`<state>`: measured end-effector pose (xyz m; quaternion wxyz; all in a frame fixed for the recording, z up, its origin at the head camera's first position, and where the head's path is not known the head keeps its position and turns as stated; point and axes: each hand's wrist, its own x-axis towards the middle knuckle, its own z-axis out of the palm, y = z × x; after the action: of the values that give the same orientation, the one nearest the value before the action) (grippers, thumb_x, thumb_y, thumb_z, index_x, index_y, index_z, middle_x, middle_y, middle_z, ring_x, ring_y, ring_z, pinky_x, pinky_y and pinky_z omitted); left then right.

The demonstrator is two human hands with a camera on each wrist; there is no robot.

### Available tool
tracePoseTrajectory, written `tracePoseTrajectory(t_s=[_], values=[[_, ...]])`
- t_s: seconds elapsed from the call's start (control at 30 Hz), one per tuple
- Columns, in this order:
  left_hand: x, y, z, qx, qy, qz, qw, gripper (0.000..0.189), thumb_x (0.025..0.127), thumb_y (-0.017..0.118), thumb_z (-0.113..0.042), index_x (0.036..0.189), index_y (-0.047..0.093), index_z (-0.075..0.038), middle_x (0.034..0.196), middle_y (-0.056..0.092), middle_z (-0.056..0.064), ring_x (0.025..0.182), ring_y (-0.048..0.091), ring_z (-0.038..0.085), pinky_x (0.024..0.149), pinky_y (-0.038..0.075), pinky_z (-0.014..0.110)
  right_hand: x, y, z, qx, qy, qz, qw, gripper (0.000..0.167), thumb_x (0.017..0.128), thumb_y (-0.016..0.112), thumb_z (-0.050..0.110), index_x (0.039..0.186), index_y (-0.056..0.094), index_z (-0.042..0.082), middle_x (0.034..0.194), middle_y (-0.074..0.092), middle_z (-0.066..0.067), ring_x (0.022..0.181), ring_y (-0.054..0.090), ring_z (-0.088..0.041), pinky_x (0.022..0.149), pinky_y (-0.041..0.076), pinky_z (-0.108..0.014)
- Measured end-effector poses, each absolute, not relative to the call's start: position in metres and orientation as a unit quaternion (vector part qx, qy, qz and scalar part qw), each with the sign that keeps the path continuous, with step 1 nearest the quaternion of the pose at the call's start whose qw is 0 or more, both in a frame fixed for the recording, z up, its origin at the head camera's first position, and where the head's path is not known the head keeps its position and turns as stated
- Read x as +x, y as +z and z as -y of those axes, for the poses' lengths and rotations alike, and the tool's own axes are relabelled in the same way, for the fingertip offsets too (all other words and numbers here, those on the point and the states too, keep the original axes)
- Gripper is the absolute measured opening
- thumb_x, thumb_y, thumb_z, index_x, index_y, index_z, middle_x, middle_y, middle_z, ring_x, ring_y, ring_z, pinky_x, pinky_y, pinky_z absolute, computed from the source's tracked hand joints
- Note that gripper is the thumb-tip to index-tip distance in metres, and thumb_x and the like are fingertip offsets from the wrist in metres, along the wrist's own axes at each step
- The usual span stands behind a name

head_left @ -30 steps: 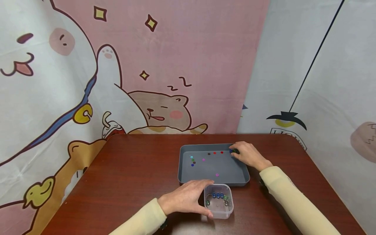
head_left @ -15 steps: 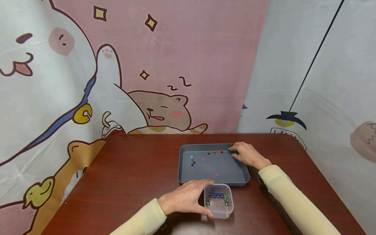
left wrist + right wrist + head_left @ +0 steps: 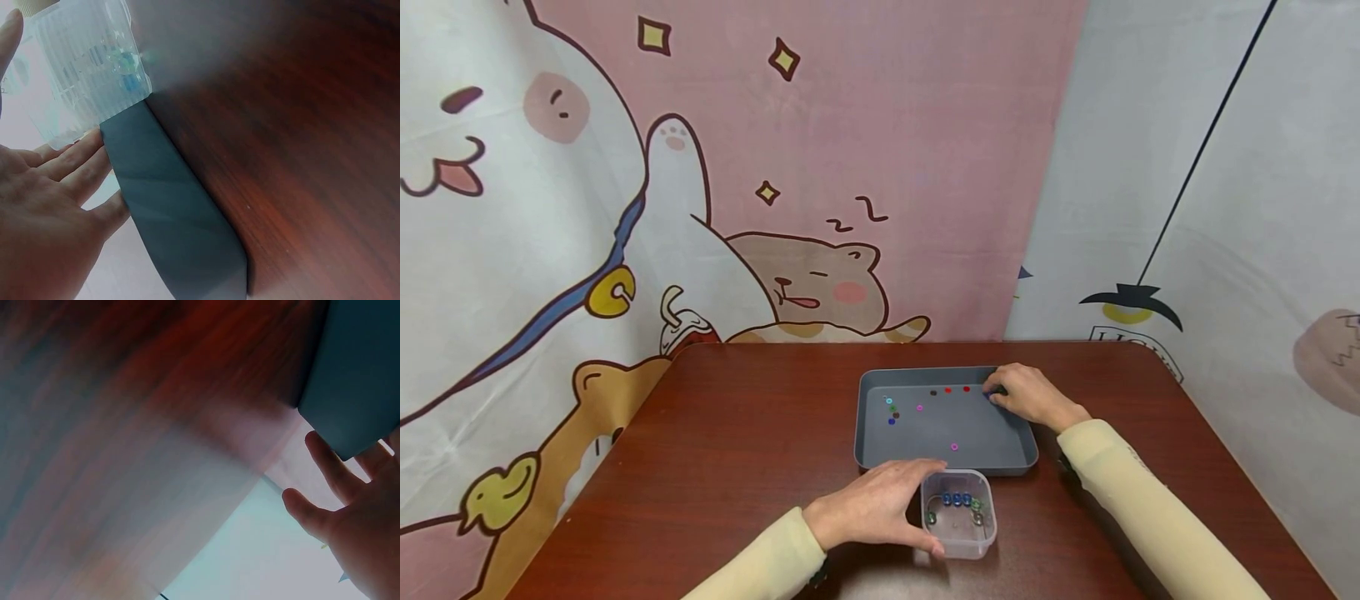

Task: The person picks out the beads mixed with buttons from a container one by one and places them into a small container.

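Observation:
My left hand point(image 3: 880, 502) grips a small clear plastic box point(image 3: 967, 550) from its left side, thumb at the front corner and fingers along the back. Inside the box lie several glass marbles point(image 3: 957, 499), blue, green and clear. My right hand point(image 3: 1030, 393) reaches into the far right corner of a grey tray point(image 3: 917, 442), its thumb and fingertips around a dark blue marble point(image 3: 989, 391), with something dark green mostly hidden under the fingers. The right wrist view shows the loose outer fingers point(image 3: 328, 465) beside the tray's outer wall point(image 3: 353, 375).
Small coloured rings and dots are spread over the tray floor, among them a magenta ring point(image 3: 954, 447), a red dot point(image 3: 966, 389) and a light blue ring point(image 3: 889, 401). The tray and box stand close together on a brown wooden table point(image 3: 737, 433). A cartoon-printed cloth point(image 3: 865, 125) hangs behind.
My right hand has shifted slightly left, and its fingers now cover more of the blue and green marbles in the corner. The left hand and the box have stayed put.

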<state>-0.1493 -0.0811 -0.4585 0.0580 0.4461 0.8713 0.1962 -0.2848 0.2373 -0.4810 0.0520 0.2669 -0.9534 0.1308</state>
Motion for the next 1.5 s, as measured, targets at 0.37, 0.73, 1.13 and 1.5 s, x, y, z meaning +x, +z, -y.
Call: tracePoseTrajectory(t_s=[0.37,0.73,1.13,1.5], values=[[-0.148,-0.459,0.081,0.447,0.196,-0.871,0.055,0.098,0.081,0.078,-0.069,0.153,0.047,-0.010,0.151,0.054,0.002,0.137,0.052,0.014,0.112,0.044,0.036,-0.283,-0.481,-0.239,0.274,0.140,0.949,0.068,0.014,0.092,0.079,0.010,0.106,0.080,0.008,0.107,0.074,-0.006,0.108,0.067,-0.033,0.094,0.052,-0.055],[-0.149,-0.459,0.081,0.443,0.196,-0.873,0.058,0.098,0.080,0.079,-0.067,0.153,0.047,-0.010,0.151,0.053,0.002,0.137,0.052,0.014,0.113,0.043,0.037,-0.277,-0.466,-0.245,0.283,0.167,0.939,0.107,0.013,0.092,0.080,0.013,0.104,0.079,0.009,0.107,0.071,-0.005,0.106,0.066,-0.031,0.092,0.052,-0.055],[-0.148,-0.459,0.081,0.443,0.192,-0.874,0.050,0.098,0.080,0.079,-0.067,0.152,0.047,-0.009,0.150,0.055,0.002,0.136,0.053,0.014,0.112,0.043,0.036,-0.265,-0.450,-0.244,0.294,0.194,0.927,0.132,0.013,0.092,0.080,0.012,0.105,0.078,0.008,0.117,0.070,-0.009,0.117,0.063,-0.033,0.099,0.050,-0.055],[-0.148,-0.460,0.081,0.443,0.188,-0.876,0.040,0.097,0.079,0.079,-0.068,0.152,0.047,-0.012,0.149,0.056,0.001,0.135,0.054,0.013,0.111,0.045,0.037,-0.245,-0.435,-0.238,0.307,0.211,0.915,0.158,0.013,0.091,0.082,0.015,0.103,0.079,0.010,0.119,0.071,-0.010,0.122,0.062,-0.035,0.100,0.050,-0.057]])
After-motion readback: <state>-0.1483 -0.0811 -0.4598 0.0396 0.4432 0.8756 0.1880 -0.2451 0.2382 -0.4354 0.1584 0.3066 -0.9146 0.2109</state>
